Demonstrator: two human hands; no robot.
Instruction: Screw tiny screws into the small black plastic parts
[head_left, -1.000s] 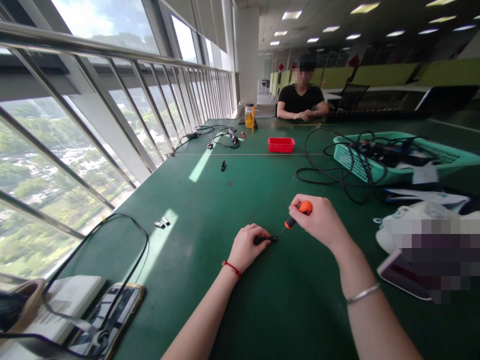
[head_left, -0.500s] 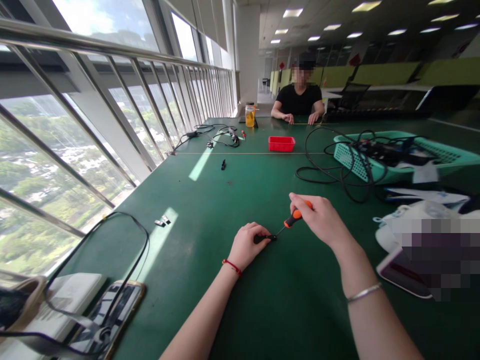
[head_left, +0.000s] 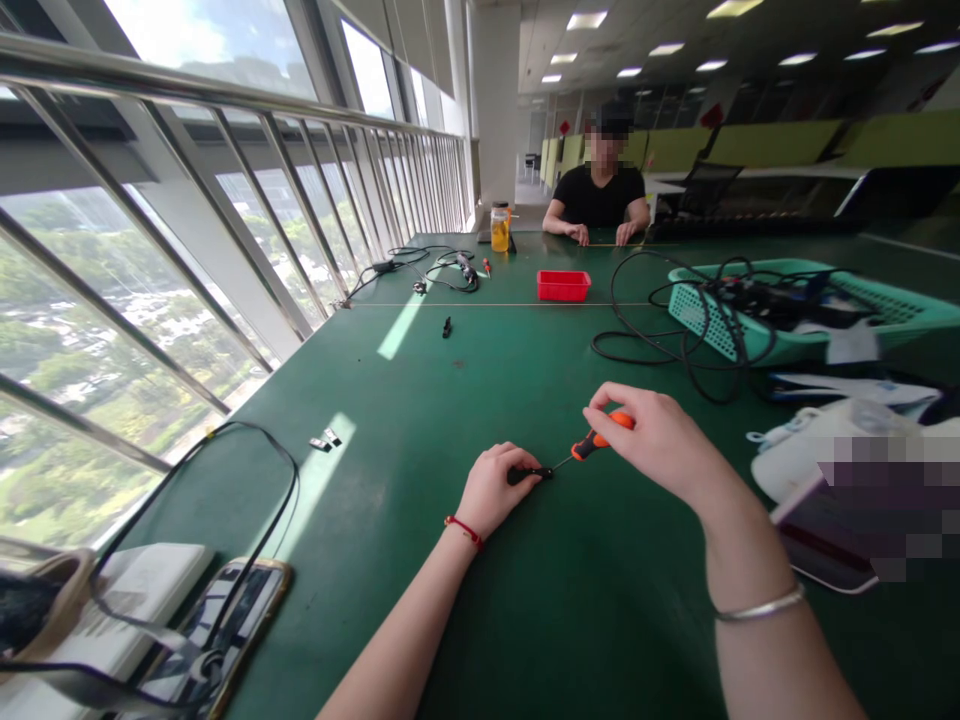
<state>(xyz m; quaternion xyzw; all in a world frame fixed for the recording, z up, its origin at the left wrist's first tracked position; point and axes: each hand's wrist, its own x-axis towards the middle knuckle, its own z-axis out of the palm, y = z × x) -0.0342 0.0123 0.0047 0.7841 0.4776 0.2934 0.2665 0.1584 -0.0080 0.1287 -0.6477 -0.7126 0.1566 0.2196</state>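
My left hand (head_left: 495, 490), with a red string at the wrist, is closed on a small black part (head_left: 531, 473) pressed down on the green table (head_left: 480, 380). My right hand (head_left: 660, 440) grips the orange and black handle of a small screwdriver (head_left: 592, 440). The thin metal tip of the screwdriver meets the black part just right of my left fingers. A silver bangle sits on my right wrist.
A teal basket (head_left: 795, 310) with black cables lies at the right. A red tray (head_left: 563, 285), a yellow jar (head_left: 499, 229) and loose cables sit farther back, where a person in black sits. A phone (head_left: 225, 620) and a cable loop lie near left. Railing and windows run along the left.
My right hand has shifted slightly on the screwdriver handle and the shaft now lies flatter. The left hand has held still. The far person's hands have moved apart.
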